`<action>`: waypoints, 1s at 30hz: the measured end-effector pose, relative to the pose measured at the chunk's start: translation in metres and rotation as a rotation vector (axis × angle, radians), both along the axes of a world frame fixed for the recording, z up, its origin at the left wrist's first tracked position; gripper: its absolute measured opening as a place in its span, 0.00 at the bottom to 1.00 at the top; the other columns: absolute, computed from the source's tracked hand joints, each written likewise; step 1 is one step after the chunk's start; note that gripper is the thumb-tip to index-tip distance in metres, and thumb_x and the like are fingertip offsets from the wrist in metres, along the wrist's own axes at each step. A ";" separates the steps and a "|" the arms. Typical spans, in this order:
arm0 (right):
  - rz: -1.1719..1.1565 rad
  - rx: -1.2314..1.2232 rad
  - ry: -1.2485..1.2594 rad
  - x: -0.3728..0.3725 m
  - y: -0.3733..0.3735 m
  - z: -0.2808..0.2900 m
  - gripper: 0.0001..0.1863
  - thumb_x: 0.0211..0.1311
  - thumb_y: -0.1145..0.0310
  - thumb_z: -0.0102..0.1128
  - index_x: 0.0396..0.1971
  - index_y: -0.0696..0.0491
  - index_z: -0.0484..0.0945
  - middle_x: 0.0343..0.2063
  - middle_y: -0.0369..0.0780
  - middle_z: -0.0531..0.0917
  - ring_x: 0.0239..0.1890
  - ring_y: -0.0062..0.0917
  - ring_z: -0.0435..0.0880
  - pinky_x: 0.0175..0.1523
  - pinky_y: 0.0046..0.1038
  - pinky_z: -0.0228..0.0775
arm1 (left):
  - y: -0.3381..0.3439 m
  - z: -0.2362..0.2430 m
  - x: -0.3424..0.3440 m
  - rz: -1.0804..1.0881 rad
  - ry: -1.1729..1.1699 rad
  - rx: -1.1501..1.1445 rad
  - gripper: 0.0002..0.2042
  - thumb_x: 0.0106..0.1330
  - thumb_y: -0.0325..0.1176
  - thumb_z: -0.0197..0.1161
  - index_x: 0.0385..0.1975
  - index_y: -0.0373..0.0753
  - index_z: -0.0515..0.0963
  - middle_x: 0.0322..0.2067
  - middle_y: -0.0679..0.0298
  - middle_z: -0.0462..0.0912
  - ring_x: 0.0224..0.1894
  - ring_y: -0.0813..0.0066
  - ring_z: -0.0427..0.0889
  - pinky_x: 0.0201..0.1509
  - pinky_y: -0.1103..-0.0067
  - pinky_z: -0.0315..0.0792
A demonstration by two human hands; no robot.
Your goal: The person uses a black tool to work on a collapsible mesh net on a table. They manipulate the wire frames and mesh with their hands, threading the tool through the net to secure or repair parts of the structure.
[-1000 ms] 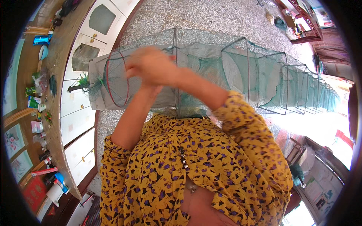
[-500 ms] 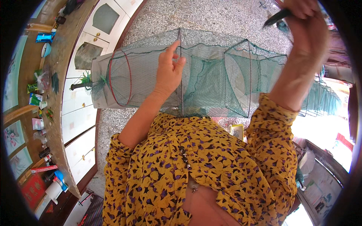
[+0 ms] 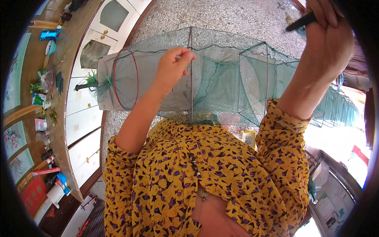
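Note:
A long green mesh net trap (image 3: 221, 85) with dark wire frames stretches across in front of me. At its left end are a red ring (image 3: 115, 81) and gathered netting with green strands (image 3: 91, 78). My left hand (image 3: 173, 65) is over the mesh beside an upright frame wire (image 3: 192, 93), thumb and fingers drawn together; whatever they may pinch is too small to make out. Raised at the upper right, past the net, my right hand (image 3: 325, 17) is closed round a slim dark tool with a blunt tip (image 3: 301, 22), its exact kind unclear.
Along the left runs a white cabinet (image 3: 85, 130) under a wooden counter (image 3: 65, 102) crowded with small items. A grey sheet (image 3: 154, 85) shows through the net. Speckled floor (image 3: 233, 17) lies beyond. A small yellow-edged box (image 3: 249, 138) sits close to my body.
My left hand's raised index finger has folded in toward the thumb, and the hand has dropped slightly. My right hand, with the dark tool, has shifted a little to the right.

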State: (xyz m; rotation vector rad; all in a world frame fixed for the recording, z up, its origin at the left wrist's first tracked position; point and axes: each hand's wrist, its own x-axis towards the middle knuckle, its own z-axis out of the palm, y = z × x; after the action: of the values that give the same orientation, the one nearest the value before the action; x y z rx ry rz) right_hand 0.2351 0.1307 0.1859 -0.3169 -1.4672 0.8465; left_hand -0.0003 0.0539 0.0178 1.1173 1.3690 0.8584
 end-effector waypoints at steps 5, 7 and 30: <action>-0.158 0.081 -0.450 -0.045 -0.002 -0.063 0.07 0.67 0.66 0.46 0.30 0.51 0.72 0.23 0.33 0.77 0.22 0.14 0.72 0.26 0.16 0.65 | 0.020 0.006 -0.023 0.139 -0.083 0.099 0.08 0.67 0.36 0.53 0.35 0.39 0.75 0.36 0.67 0.79 0.33 0.84 0.74 0.35 0.86 0.71; -0.051 -0.026 -0.595 -0.038 -0.002 -0.078 0.04 0.58 0.71 0.57 0.29 0.55 0.79 0.30 0.37 0.82 0.33 0.21 0.81 0.38 0.21 0.75 | 0.036 0.008 -0.028 0.186 -0.251 0.037 0.08 0.68 0.36 0.52 0.34 0.39 0.74 0.36 0.65 0.79 0.34 0.82 0.76 0.36 0.85 0.70; -0.281 -0.256 -0.923 -0.078 -0.016 -0.188 0.04 0.48 0.71 0.63 0.26 0.52 0.79 0.27 0.38 0.78 0.36 0.34 0.76 0.41 0.34 0.69 | 0.037 -0.006 -0.036 -0.003 -0.008 -0.022 0.08 0.70 0.34 0.48 0.30 0.41 0.71 0.36 0.63 0.84 0.18 0.88 0.65 0.21 0.90 0.61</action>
State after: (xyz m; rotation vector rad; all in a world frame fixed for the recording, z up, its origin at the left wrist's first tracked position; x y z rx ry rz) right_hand 0.1567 0.1147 -0.0024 -1.1954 -2.0805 0.6763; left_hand -0.0365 0.0910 0.0122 1.0978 1.3667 0.8433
